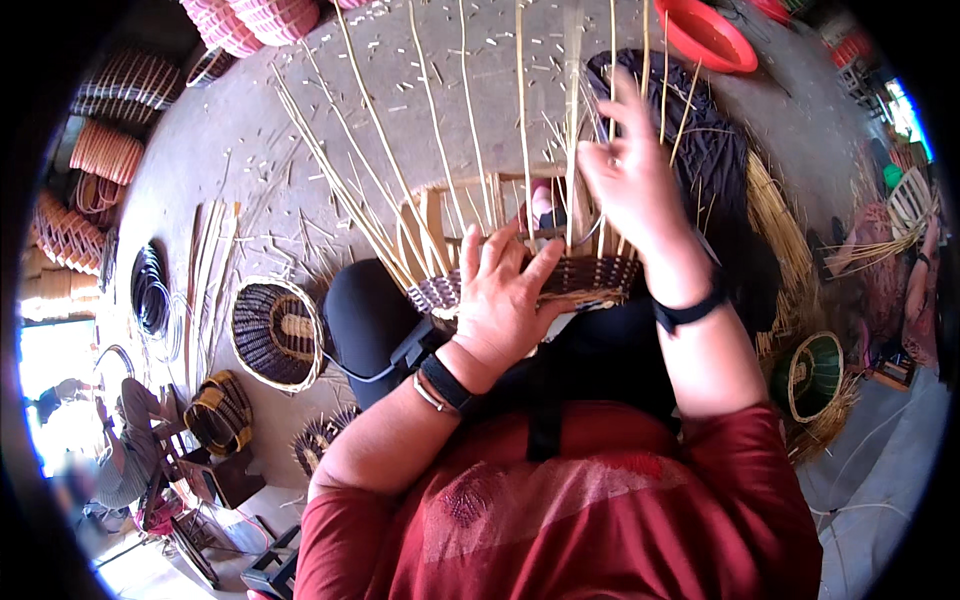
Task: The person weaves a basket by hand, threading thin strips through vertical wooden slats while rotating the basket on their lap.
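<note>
Toward one o'clock, the right hand [638, 175], grip unclear, could snap stakes [573, 110] by snagging, left hand [500, 292] splayed on basket [600, 275].

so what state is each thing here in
lap basket, part-woven
stakes, standing above the lap basket
left hand, fingers spread on the lap basket
right hand, raised, motion-blurred, hold unclear
pale-rimmed dark basket, woven, open
green basket, open
dark strands, coiled
dark cloth, rumpled
red basin, open, contents unclear
</note>
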Tool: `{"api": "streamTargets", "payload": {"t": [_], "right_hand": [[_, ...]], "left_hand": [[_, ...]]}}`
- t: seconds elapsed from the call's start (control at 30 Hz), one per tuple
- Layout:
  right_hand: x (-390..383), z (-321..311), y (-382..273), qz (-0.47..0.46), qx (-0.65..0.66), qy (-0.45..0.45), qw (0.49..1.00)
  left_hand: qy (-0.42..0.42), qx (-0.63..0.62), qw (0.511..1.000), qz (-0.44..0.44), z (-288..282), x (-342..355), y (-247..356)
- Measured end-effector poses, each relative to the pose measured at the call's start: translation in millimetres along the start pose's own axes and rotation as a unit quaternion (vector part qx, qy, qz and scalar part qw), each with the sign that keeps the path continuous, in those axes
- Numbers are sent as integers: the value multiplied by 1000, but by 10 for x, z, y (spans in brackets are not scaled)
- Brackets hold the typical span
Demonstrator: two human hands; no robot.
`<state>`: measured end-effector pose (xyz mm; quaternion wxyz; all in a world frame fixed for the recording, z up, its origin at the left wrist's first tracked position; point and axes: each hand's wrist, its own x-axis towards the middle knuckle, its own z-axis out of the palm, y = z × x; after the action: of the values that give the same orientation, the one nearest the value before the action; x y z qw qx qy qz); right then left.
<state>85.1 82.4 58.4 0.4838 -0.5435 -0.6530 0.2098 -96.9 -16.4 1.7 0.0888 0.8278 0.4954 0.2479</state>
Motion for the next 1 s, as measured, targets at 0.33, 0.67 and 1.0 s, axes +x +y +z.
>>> {"api": "streamTargets", "payload": {"t": [0.33,0.67,1.0], "right_hand": [[-486,-731,593,286,432,51,854],[-106,-405,636,189,222,82,953],[-909,-1092,603,253,496,145,818]], "left_hand": [[-92,33,992,76,144,359,349],[-36,138,987,75,281,380,355],[-134,103,984,57,217,556,331]]}}
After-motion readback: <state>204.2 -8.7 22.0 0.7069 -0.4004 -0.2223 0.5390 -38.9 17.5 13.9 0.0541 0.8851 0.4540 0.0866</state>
